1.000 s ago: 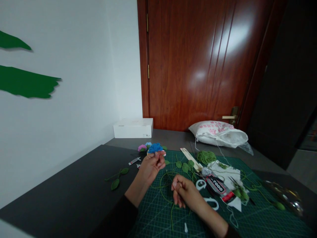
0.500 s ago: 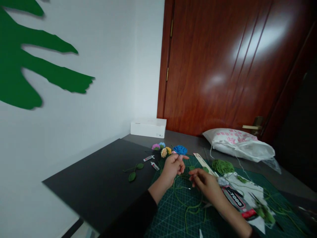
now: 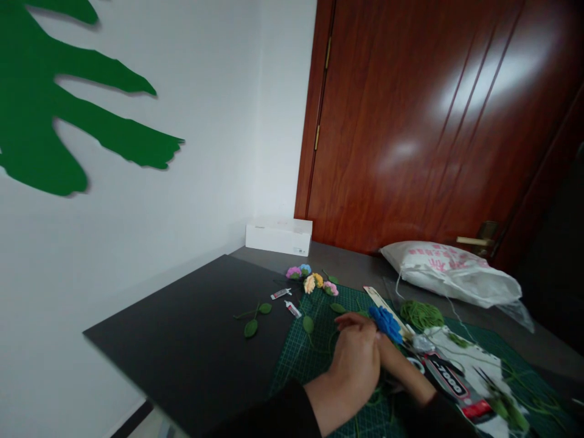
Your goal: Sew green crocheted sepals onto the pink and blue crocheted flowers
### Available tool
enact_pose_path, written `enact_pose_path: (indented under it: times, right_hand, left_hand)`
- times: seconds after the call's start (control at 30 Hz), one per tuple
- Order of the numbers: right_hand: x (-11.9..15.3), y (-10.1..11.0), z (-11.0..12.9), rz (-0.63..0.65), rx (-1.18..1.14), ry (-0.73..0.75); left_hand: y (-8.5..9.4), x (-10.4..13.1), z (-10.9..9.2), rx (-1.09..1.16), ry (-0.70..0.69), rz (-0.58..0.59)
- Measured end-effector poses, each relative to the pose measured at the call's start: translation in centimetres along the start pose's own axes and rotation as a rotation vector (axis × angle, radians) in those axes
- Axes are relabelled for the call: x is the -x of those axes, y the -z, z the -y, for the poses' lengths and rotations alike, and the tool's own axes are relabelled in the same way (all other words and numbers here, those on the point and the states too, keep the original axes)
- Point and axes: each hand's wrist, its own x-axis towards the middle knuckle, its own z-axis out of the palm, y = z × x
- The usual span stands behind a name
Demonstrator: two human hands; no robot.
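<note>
A blue crocheted flower (image 3: 385, 323) is held at my left hand (image 3: 354, 359), its head tilted to the right over the green cutting mat (image 3: 292, 359). The left fingers are closed round its stem area. My right hand (image 3: 358, 319) lies behind the left one, the two wrists crossing closely; most of its fingers are hidden. Green yarn strands run on the mat below the hands. Green leaves (image 3: 308, 324) lie to the left of the hands.
Several small crocheted flowers (image 3: 309, 283), two glue tubes (image 3: 292, 309) and a leaf sprig (image 3: 250, 328) lie left. A white box (image 3: 278, 236) stands behind. Right are a ruler (image 3: 381, 302), green yarn (image 3: 421, 314), a T-7000 package (image 3: 451, 380) and a white bag (image 3: 447, 271).
My left hand has moved right and nearer with the blue flower, which now tilts to the right. My right hand has gone behind the left. The view has shifted slightly.
</note>
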Motion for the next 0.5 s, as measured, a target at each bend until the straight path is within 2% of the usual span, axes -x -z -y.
enact_pose_path:
  times: [0.1,0.2,0.37,0.43,0.5]
  right_hand:
    - [-0.3,0.2,0.4,0.013,0.042,-0.015]
    - [-0.8,1.4,0.5,0.031,0.135,-0.065]
    - [0.3,7.2,-0.6,0.086,0.292,-0.205]
    - [1.4,9.3,-1.3,0.114,0.35,-0.279]
    - [2.5,10.3,-1.9,0.133,0.389,-0.334]
  left_hand:
    - [0.2,-0.4,-0.6,-0.018,0.029,-0.089]
    - [2.4,-1.8,-1.0,-0.007,0.039,-0.172]
    - [7.8,-5.1,0.6,0.111,0.107,-0.37]
    - [8.8,-5.9,1.7,0.198,0.162,-0.399]
    - [9.0,-6.3,2.6,0.292,0.213,-0.402]
